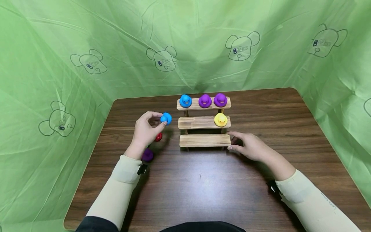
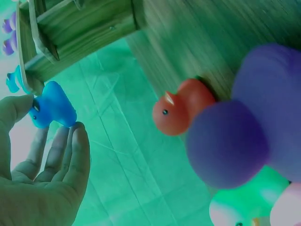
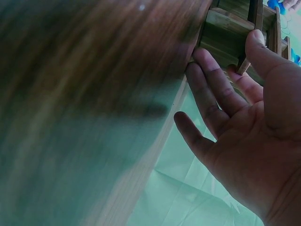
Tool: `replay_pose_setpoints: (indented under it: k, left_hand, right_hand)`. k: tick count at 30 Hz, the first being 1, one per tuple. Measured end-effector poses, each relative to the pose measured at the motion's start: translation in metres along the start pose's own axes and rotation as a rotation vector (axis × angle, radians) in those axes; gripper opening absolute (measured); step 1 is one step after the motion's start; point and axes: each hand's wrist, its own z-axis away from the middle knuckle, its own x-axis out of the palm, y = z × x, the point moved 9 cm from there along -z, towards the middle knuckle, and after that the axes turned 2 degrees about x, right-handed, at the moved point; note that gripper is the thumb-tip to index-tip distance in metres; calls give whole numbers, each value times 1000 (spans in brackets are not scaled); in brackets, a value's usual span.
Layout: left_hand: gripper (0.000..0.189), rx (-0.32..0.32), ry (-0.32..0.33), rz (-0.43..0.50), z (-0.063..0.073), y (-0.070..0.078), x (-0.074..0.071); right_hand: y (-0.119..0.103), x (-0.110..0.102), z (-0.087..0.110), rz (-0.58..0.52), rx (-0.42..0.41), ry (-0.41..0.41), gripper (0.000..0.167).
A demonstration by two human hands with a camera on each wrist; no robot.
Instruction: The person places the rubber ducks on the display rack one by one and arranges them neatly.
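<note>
My left hand (image 1: 146, 129) pinches a blue rubber duck (image 1: 166, 118) between thumb and fingertips, raised left of a three-tier wooden stand (image 1: 203, 140). At the right end of the stand's lowest board, my right hand (image 1: 254, 146) holds the edge between thumb and index finger; its other fingers are spread in the right wrist view. The top board carries another blue duck (image 1: 185, 101) and two purple ducks (image 1: 204, 101). A yellow duck (image 1: 221, 120) sits at the right of the middle board. Nothing stands on the lowest board.
Below my left hand are a red duck (image 2: 183, 107) and a purple duck (image 2: 230, 141). A green duck (image 2: 244, 200) and part of something pink (image 2: 288, 207) show in the left wrist view. Green cloth (image 1: 191, 42) hangs around the brown wooden table (image 1: 197, 193).
</note>
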Motion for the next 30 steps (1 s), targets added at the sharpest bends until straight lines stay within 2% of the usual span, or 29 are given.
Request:
replay_pose_setpoints:
  k: [13,25,30]
  left_hand:
    - [28,88,-9,62,3,28,12]
    - [28,163,-64,105,6,47,40]
    - [29,183,-101,62,6,57,53]
  right_hand:
    - [1,0,-1,0,3,-2,63]
    - [1,1,0,6,0,-1,64]
    - [1,1,0,10,3,-2,64]
